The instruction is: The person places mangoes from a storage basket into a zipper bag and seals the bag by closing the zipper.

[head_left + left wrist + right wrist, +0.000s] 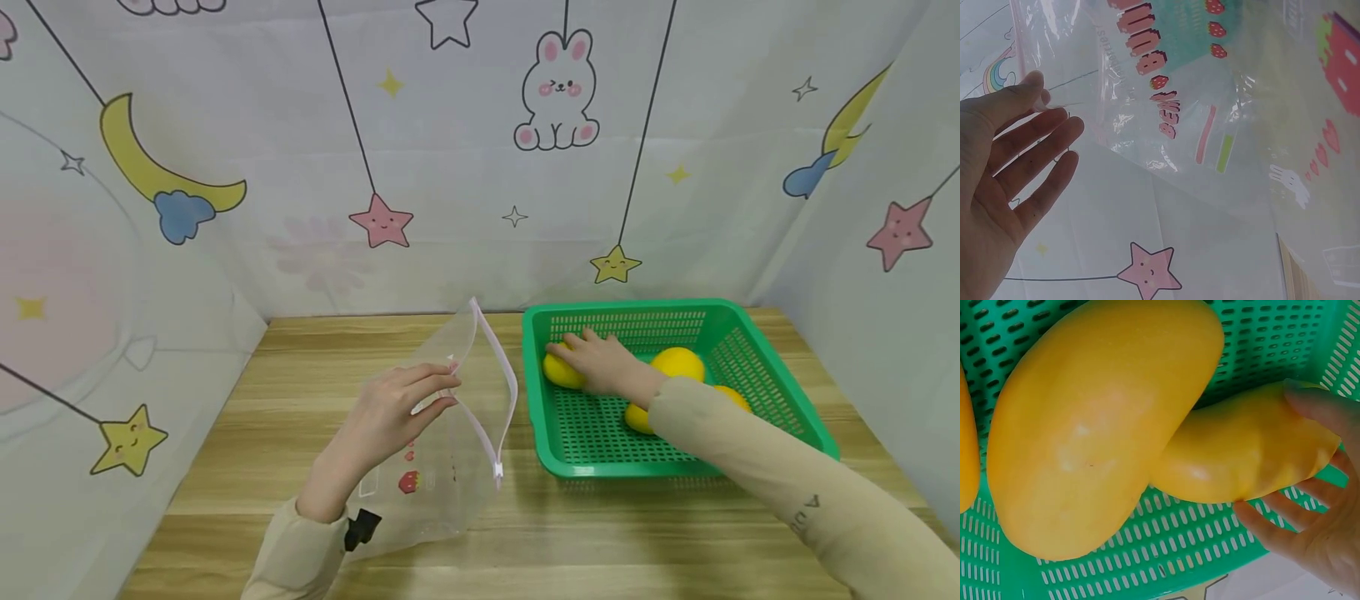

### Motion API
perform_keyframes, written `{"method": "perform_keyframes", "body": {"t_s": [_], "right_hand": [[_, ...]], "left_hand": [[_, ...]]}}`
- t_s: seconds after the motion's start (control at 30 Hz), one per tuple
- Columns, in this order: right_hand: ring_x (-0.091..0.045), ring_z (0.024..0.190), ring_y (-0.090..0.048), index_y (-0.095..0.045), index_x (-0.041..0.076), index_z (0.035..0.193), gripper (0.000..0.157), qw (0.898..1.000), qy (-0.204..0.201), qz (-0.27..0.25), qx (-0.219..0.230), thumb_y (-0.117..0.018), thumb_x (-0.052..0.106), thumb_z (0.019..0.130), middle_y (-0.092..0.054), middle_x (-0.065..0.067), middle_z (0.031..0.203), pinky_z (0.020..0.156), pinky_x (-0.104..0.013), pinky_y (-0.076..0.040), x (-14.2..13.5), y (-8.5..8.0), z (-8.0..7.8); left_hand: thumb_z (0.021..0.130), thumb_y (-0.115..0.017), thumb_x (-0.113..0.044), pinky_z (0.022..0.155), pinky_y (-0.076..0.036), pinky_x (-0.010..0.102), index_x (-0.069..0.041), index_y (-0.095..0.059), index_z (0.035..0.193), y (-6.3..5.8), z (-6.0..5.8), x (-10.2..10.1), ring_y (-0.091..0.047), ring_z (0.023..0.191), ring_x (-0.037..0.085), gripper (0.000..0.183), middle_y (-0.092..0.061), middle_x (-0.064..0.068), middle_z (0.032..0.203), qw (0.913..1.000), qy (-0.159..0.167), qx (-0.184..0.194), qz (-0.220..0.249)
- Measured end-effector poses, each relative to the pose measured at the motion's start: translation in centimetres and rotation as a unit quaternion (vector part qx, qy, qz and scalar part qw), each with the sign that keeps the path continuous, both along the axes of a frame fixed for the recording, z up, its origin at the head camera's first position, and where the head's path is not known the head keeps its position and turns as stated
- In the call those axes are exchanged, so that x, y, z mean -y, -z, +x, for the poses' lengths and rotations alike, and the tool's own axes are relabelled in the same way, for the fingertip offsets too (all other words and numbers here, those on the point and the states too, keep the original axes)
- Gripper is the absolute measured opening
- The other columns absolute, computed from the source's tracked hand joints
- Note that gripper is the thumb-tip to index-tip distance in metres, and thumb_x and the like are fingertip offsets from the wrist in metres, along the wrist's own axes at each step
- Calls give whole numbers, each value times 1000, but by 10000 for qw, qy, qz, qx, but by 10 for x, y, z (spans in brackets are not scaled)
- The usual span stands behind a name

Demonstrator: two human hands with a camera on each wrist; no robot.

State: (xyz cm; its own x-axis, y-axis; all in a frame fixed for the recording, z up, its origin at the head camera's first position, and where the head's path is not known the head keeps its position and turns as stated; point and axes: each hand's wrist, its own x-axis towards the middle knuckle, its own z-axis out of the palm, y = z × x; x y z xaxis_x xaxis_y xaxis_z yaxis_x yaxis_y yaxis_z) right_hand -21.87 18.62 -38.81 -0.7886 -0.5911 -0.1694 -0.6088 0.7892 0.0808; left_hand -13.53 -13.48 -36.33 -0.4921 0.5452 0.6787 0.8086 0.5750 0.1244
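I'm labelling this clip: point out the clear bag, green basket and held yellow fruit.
Clear bag (438, 462), head view: printed side.
Green basket (637, 471), head view: front rim.
Held yellow fruit (1238, 449), right wrist view: its bare middle.

Right sleeve (750, 446) blocks green basket (637, 471) from front-right; plastic bag (442, 467) obstructs left side; room over tabletop (592, 542) just in front.

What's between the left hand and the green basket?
The bag, its mouth open toward the basket, then a narrow strip of table. The head view shows this.
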Motion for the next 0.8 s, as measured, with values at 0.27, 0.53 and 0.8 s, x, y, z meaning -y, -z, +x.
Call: {"method": "perform_keyframes", "body": {"t_s": [0.27,0.53,0.8], "right_hand": [[-39,113,-52,-41,16,143,70,9998,-49,51,-159,-73,6,81,-51,-16,132,82,-60,-53,-1,3,0],[-39,113,-52,-42,15,142,67,9999,-50,-62,-135,-71,5,83,-52,-17,131,81,-62,-53,0,0,2],[-45,122,-48,-37,12,146,68,9994,101,-282,146,-69,11,86,-46,-22,141,87,-66,-49,1,-6,2]], "left_hand": [[76,-80,-17,73,-58,31,-15,-73,101,-1,0,-1,-72,90,16,26,-73,0,110,10000,-29,-70,-25],[77,-80,-18,73,-58,31,-15,-73,100,-2,-1,-1,-72,91,16,25,-73,-1,108,10000,-18,31,-28],[77,-79,-17,73,-58,30,-14,-73,100,-3,0,0,-72,91,16,24,-74,1,106,10000,11,52,-48]]}}
